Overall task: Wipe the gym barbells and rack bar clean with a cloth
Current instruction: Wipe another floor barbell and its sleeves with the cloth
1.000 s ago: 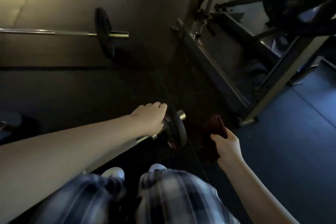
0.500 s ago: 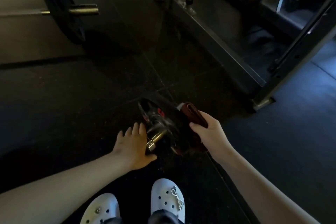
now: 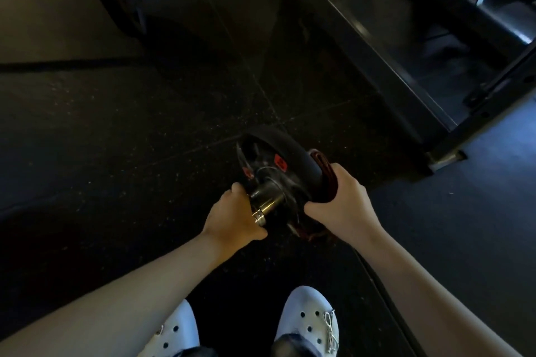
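**A:** Can you read any words or numbers here?

**B:** No, not one. The black weight plate (image 3: 293, 151) near the middle has two little red labels on its flat side. The right red label (image 3: 280, 161) is bigger. The left red label (image 3: 248, 173) is smaller.

**A:** What do they say?

**B:** I cannot tell. The marks on them are too dark and blurry. Nothing else has letters I can read.

I see dark speckled rubber floor tiles (image 3: 130, 130) under dim light, a bluish mat (image 3: 478, 226) right, paler flooring (image 3: 43, 23) far left.
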